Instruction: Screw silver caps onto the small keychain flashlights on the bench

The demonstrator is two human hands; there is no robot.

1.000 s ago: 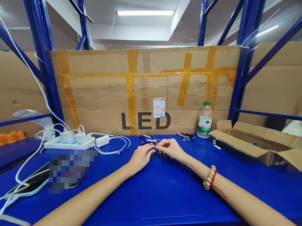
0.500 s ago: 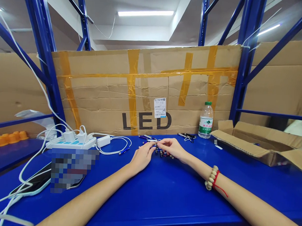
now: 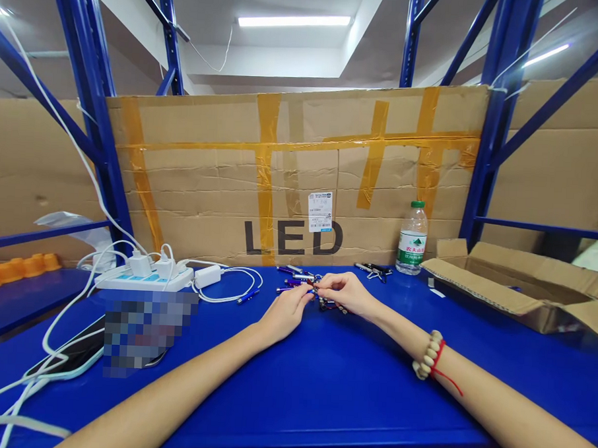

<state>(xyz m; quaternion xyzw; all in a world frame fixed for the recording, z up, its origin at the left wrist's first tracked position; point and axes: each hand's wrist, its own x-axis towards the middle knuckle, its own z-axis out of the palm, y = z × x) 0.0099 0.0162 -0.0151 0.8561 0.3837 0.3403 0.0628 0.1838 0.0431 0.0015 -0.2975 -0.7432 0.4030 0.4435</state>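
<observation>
Taking the heap of small pen-like pieces (image 3: 302,277) as the clock's centre, the blue tabletop (image 3: 341,391) is running down to its near edge at 6 o'clock, giving broad room between the forearms. A cardboard panel (image 3: 211,200) lettered LED is closing the far edge at 12 o'clock. Room at 2 o'clock is narrowing: some dark slender items (image 3: 375,271) are lying just beyond the heap, and a green-capped bottle (image 3: 411,247) is standing upright past them, near the panel. At 3 o'clock an open cardboard box (image 3: 474,289) is taking up the right side. At 9 o'clock a single blue pen-like piece (image 3: 249,296) is lying apart, with a white power strip (image 3: 152,282) sitting farther out and a phone (image 3: 75,349) resting at 8 o'clock.

The left hand (image 3: 286,312) is reaching in from 8 o'clock, palm down, its fingers bending together at the heap's edge. The right hand (image 3: 346,295) is coming in from 3 o'clock, thumb and forefinger nearly meeting. Both sets of fingertips are working close together at the heap; whether either is gripping a piece, I cannot tell, the parts being too small and partly hidden.
</observation>
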